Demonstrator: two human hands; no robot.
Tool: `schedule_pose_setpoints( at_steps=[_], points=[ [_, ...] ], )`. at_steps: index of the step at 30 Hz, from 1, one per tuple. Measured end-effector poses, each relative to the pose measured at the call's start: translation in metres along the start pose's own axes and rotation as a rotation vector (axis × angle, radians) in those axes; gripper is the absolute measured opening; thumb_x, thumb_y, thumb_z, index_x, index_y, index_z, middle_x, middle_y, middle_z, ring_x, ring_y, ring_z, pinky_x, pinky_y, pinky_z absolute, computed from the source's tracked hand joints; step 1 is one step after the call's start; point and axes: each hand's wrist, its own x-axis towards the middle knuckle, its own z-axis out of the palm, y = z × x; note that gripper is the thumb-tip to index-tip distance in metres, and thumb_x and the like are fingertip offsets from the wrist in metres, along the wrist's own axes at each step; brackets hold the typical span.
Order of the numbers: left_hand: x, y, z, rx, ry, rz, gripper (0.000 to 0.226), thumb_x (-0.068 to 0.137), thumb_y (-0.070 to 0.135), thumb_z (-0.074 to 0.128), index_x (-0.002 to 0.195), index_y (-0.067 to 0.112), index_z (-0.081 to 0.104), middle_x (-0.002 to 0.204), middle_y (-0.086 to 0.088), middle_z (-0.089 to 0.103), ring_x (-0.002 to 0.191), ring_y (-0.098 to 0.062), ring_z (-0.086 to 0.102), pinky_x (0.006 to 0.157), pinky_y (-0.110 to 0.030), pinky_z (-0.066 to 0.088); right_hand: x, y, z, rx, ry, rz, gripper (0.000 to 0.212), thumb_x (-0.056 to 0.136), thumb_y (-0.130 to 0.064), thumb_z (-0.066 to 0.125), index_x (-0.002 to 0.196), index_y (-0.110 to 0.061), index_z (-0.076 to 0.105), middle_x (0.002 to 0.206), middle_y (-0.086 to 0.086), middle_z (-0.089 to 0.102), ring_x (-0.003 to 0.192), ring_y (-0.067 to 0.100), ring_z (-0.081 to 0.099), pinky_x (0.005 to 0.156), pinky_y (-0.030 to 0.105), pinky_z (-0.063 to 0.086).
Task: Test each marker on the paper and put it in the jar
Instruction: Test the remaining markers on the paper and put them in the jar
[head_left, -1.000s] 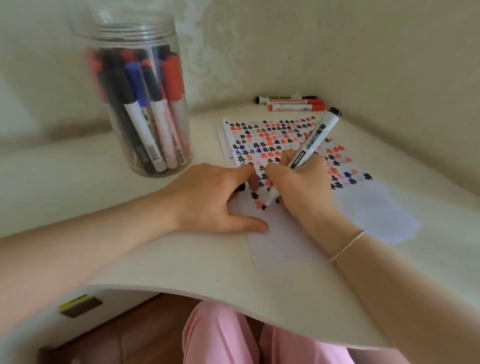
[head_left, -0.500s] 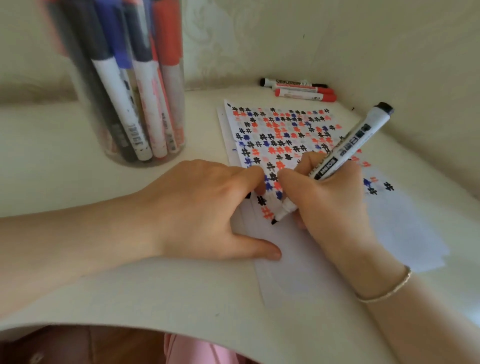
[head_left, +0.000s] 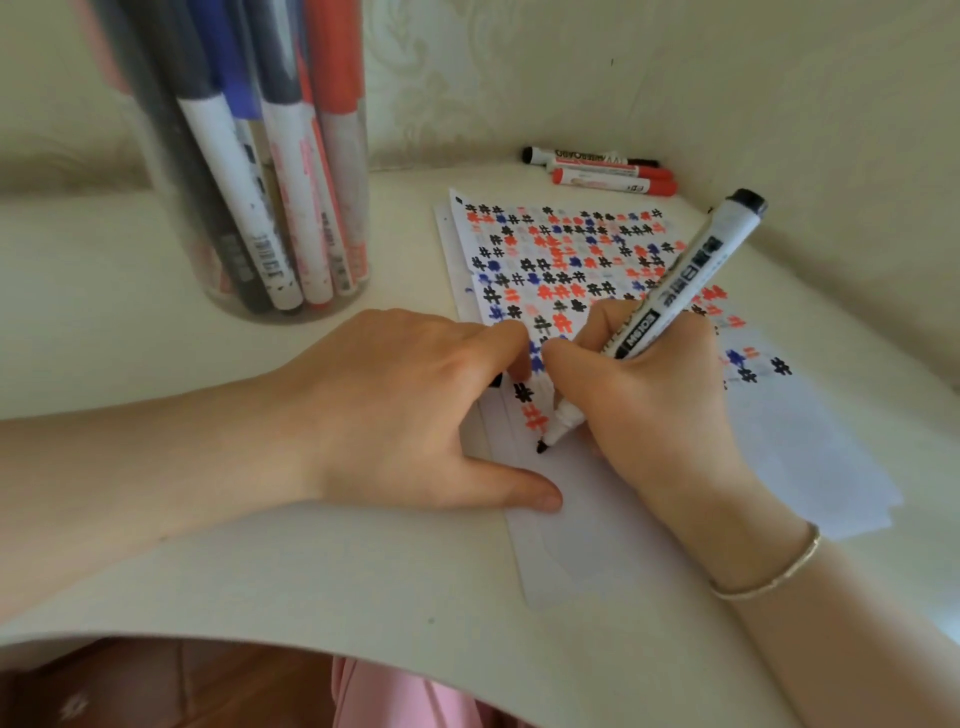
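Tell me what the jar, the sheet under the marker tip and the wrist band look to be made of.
Jar: clear, smooth plastic or glass, since the markers inside show through; which one is unclear.
Sheet: thin matte white paper, inked with hash marks.
Wrist band: thin, pale gold with a glint, probably metal, though cord is possible.

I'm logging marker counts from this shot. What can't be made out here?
- Jar: top cut off by the head view's edge, contents blurred and overlapping; no count.
- Left hand: a dark object shows under its fingers; identity hidden.
- Markers at the wall: three show; labels too small.
- Paper: right hand covers some marks.
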Motion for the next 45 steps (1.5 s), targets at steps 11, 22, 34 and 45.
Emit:
schedule_pose_setpoints(
  at_steps=[11, 22, 34, 45],
  points=[
    [0.000, 0.003, -0.003, -0.019, -0.063, -0.037, 0.080, 0.054, 0.092, 0.033, 0.107, 0.033, 0.045, 0.095, 0.014, 0.061, 0.088, -0.012, 0.060, 0.073, -0.035, 0.049, 0.001, 0.000, 0.001, 0.001, 0.053, 0.009, 0.019, 0.072, 0.006, 0.057, 0.065, 0.016, 0.043, 0.059, 0.037, 0.047, 0.045, 0.019, 0.033, 0.038, 0.018, 0.030],
    [0.000, 0.004, -0.004, -0.029, -0.066, -0.049, 0.081, 0.053, 0.093, 0.034, 0.106, 0.032, 0.045, 0.091, 0.014, 0.060, 0.086, -0.014, 0.061, 0.071, -0.036, 0.050, 0.001, 0.003, 0.001, -0.001, 0.076, 0.004, 0.019, 0.074, 0.004, 0.056, 0.066, 0.015, 0.044, 0.057, 0.034, 0.054, 0.040, 0.013, 0.037, 0.038, 0.016, 0.031],
    [-0.002, 0.004, -0.003, -0.154, -0.070, -0.077, 0.076, 0.055, 0.089, 0.045, 0.111, 0.038, 0.033, 0.069, 0.011, 0.049, 0.065, -0.005, 0.051, 0.061, -0.023, 0.042, 0.008, 0.006, -0.008, 0.442, 0.117, 0.100, 0.033, 0.083, 0.000, 0.064, 0.059, -0.008, 0.042, 0.041, 0.005, 0.047, 0.032, 0.015, 0.030, 0.035, 0.018, 0.029],
    [0.004, -0.010, 0.001, -0.849, 0.050, -0.205, 0.010, 0.098, 0.023, 0.045, 0.097, 0.023, 0.056, 0.088, 0.012, 0.065, 0.090, 0.000, 0.059, 0.081, -0.016, 0.043, 0.015, -0.001, -0.011, 0.834, 0.111, 0.171, 0.024, 0.089, -0.006, 0.050, 0.065, -0.007, 0.046, 0.048, 0.005, 0.053, 0.035, 0.017, 0.047, 0.041, 0.024, 0.034]
  ],
)
